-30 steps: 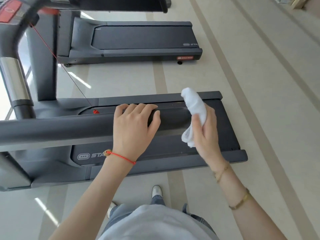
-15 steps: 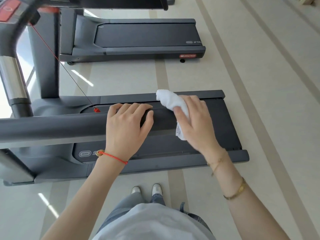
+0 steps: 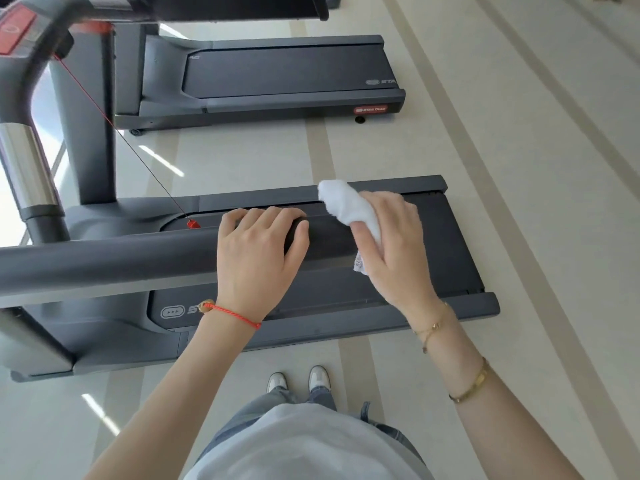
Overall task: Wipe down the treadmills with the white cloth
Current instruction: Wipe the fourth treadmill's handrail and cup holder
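Where the view starts, at the person's own shoes and shirt front, both arms reach forward over the near treadmill (image 3: 460, 306). Left hand (image 3: 258, 258): fingers curled over the end of the grey handrail (image 3: 104, 261), gripping it. Right hand (image 3: 391, 244): fingers and thumb wrapped round the cloth (image 3: 346, 206), which is bunched into a roll, one end poking out far-left of the fist, a small label hanging below the palm. Cloth, judged: soft, light, limp, no risk of damage; best held bunched as it is, with a free pad left to press on the rail; likely to slide easily over smooth plastic. Whether it touches the handrail or hangs above the belt cannot be told. Red cord (image 3: 121, 133): runs from the console, cut off at top left, down to a clip (image 3: 193, 224). Far treadmill (image 3: 287, 74): deck visible, front and console cropped.
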`<state>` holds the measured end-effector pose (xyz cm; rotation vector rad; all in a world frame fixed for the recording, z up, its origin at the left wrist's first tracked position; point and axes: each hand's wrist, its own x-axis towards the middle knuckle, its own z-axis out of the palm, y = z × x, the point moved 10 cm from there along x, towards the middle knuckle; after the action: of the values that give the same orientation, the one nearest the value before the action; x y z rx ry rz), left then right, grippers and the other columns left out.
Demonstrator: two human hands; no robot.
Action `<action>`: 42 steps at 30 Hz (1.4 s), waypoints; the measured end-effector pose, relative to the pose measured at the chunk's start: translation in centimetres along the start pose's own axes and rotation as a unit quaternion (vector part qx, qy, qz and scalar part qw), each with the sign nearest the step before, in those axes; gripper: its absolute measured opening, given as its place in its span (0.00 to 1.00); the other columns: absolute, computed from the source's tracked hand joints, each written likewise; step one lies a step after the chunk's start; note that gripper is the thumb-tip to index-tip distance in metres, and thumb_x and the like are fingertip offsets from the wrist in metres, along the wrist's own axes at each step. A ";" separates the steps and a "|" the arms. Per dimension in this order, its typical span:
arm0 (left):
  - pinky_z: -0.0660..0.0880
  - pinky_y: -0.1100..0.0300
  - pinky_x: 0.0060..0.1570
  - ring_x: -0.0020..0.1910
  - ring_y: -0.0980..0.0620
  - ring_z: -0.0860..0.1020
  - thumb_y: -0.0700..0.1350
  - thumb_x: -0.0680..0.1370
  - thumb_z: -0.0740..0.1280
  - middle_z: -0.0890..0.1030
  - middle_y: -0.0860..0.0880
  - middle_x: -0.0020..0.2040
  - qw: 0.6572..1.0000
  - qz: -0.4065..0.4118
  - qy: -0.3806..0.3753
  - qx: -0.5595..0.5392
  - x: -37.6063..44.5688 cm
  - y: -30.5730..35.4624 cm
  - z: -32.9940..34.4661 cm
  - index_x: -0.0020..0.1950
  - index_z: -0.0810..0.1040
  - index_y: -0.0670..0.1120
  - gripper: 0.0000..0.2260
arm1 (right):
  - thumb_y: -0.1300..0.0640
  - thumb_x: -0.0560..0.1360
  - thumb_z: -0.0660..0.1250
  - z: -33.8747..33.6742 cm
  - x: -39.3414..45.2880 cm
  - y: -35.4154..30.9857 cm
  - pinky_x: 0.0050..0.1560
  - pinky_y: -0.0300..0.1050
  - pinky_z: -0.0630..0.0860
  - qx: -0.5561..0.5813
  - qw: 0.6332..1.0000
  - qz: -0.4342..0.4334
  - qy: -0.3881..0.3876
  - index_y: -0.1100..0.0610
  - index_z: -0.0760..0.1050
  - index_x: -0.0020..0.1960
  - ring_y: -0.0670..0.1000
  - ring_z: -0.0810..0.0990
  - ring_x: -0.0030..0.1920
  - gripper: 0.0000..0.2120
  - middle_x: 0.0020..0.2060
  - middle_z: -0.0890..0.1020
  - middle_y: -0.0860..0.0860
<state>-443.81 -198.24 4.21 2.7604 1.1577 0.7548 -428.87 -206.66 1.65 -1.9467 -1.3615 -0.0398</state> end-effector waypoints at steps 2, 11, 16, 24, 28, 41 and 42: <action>0.69 0.52 0.59 0.44 0.49 0.80 0.50 0.83 0.56 0.83 0.53 0.44 1.000 0.000 -0.004 0.001 0.0 0.1 0.0 0.53 0.82 0.50 0.15 | 0.45 0.79 0.57 0.6 1.8 0.4 0.51 0.47 0.72 0.014 0.999 0.032 -0.038 0.50 0.75 0.55 0.48 0.75 0.49 0.13 0.47 0.78 0.43; 0.68 0.51 0.61 0.46 0.49 0.80 0.51 0.83 0.56 0.83 0.53 0.46 1.000 -0.017 -0.018 -0.013 -0.1 -0.1 0.0 0.54 0.82 0.49 0.15 | 0.48 0.80 0.56 1.1 2.0 1.9 0.46 0.48 0.73 0.123 0.982 0.121 -0.080 0.52 0.75 0.48 0.48 0.75 0.44 0.12 0.41 0.77 0.44; 0.64 0.48 0.68 0.54 0.47 0.78 0.47 0.81 0.61 0.82 0.51 0.52 0.997 -0.048 -0.005 -0.065 -0.7 -1.8 -0.9 0.55 0.81 0.46 0.10 | 0.47 0.80 0.55 0.5 1.5 -3.0 0.52 0.51 0.70 -0.082 0.995 -0.052 -0.033 0.52 0.75 0.59 0.54 0.72 0.50 0.15 0.52 0.77 0.48; 0.62 0.44 0.72 0.58 0.42 0.76 0.40 0.79 0.66 0.81 0.44 0.55 0.993 -0.064 0.008 -0.095 -2.9 -5.4 -3.1 0.58 0.80 0.39 0.09 | 0.45 0.81 0.54 4.1 1.8 -9.5 0.48 0.52 0.69 -0.215 0.961 -0.170 -0.033 0.52 0.75 0.60 0.56 0.73 0.47 0.17 0.51 0.77 0.51; 0.59 0.44 0.74 0.59 0.42 0.76 0.39 0.79 0.66 0.82 0.45 0.55 0.991 -0.103 0.024 -0.087 -4.0 -9.0 -4.6 0.56 0.81 0.39 0.09 | 0.43 0.82 0.51 7.9 1.9 -13.7 0.50 0.52 0.70 -0.212 0.956 -0.185 -0.078 0.52 0.73 0.63 0.56 0.73 0.50 0.19 0.53 0.77 0.51; 0.58 0.44 0.75 0.61 0.44 0.75 0.39 0.79 0.66 0.81 0.46 0.56 0.990 -0.095 0.069 -0.078 -7.5 -23.1 -11.5 0.55 0.82 0.41 0.08 | 0.45 0.83 0.48 16.6 1.8 -25.3 0.55 0.51 0.68 -0.169 0.962 -0.200 -0.084 0.40 0.58 0.76 0.54 0.72 0.56 0.22 0.65 0.75 0.42; 0.59 0.43 0.74 0.61 0.44 0.75 0.39 0.79 0.66 0.81 0.46 0.56 0.990 -0.097 0.071 -0.075 -7.8 -24.4 -12.0 0.55 0.82 0.42 0.08 | 0.45 0.83 0.49 17.3 1.8 -26.2 0.55 0.51 0.68 -0.169 0.962 -0.199 -0.081 0.40 0.60 0.75 0.54 0.72 0.57 0.21 0.64 0.76 0.41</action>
<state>-470.04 -187.66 5.83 2.4630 1.3125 0.9844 -456.05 -191.05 4.39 -1.9446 -1.9454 -0.3319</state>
